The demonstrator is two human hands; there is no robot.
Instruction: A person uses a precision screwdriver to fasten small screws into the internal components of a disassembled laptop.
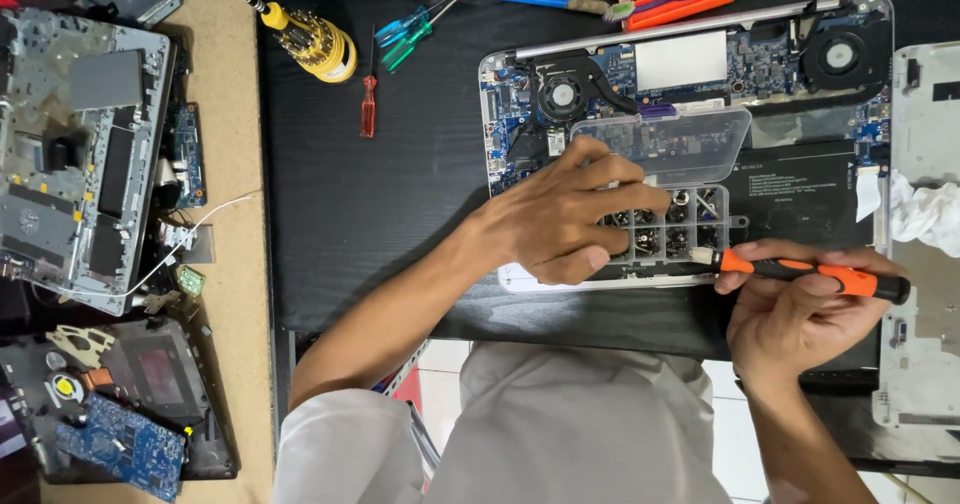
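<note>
An opened laptop [700, 64] lies on the black mat with its blue circuit board, two fans and black battery exposed. A small clear compartment box [690, 224] with screws in it rests on the laptop, its lid [665, 144] raised. My left hand [565, 219] reaches into the box, fingertips among the screw compartments; whether it pinches a screw is hidden. My right hand [800, 309] grips an orange and black screwdriver [810, 274] lying sideways, its tip pointing left at the box's lower right corner.
A yellow bit holder [315, 44], a small red screwdriver [368, 104], two green and blue drivers [410, 34] and a blue-handled brush [540, 2] lie on the mat [380, 214]. Dismantled laptop shells and boards [80, 154] crowd the left. A white cover with tissue [925, 214] sits right.
</note>
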